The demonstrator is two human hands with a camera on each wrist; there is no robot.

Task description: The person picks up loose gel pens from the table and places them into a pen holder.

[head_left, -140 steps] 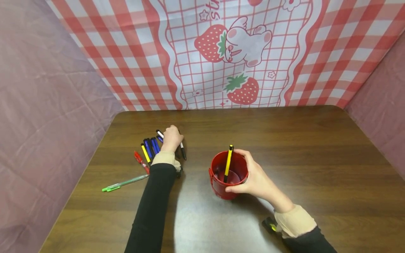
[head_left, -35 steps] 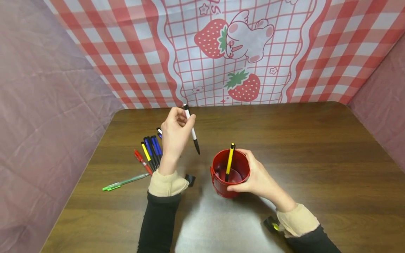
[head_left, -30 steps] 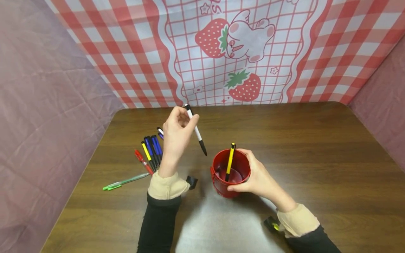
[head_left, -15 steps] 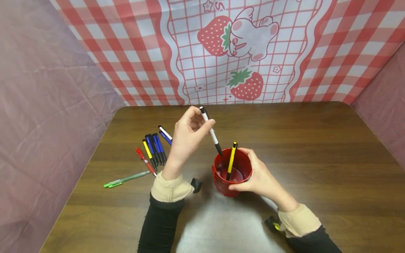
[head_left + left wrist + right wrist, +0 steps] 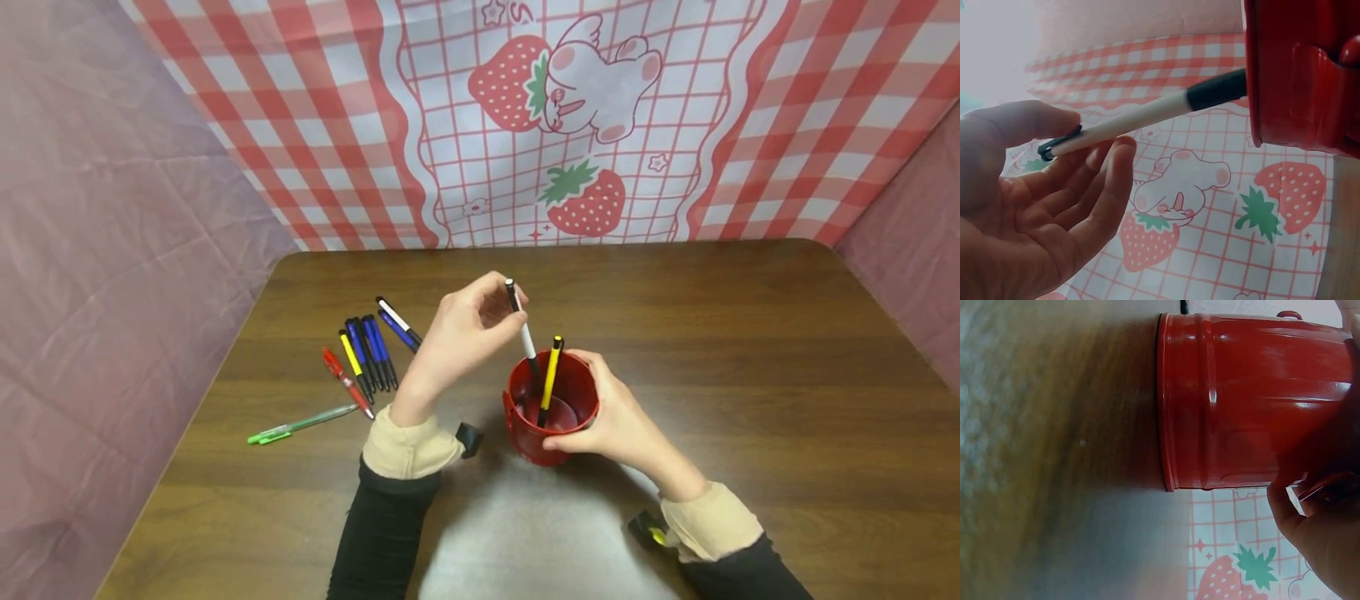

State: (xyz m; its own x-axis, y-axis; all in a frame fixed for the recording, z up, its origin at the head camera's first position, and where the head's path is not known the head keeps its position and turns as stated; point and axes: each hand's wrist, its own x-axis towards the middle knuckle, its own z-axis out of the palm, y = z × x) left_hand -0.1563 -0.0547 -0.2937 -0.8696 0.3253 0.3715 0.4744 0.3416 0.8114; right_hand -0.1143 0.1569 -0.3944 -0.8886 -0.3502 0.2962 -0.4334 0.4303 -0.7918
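My left hand (image 5: 472, 337) pinches a white pen (image 5: 528, 341) with black ends near its top. The pen's black tip is inside the mouth of a red metal bucket (image 5: 534, 446); in the left wrist view the white pen (image 5: 1141, 119) crosses the rim of the red bucket (image 5: 1297, 106). My right hand (image 5: 615, 417) grips the bucket's right side, thumb toward the front and fingers at the back. A yellow pen (image 5: 551, 379) with black ends leans inside the bucket. In the right wrist view the red bucket (image 5: 1254, 400) stands on the table, with my right hand (image 5: 1325, 544) around it.
Left of the bucket lie several blue pens (image 5: 377, 342), another yellow pen (image 5: 350, 354), a white pen (image 5: 394, 313), a red pen (image 5: 347, 382) and a green pen (image 5: 300, 425). The wooden table (image 5: 750, 358) ends at a strawberry-print cloth (image 5: 585, 125) behind.
My left hand has picked a white pen from the group, carried it right and lowered its tip into the bucket. My right hand has kept its hold on the bucket.
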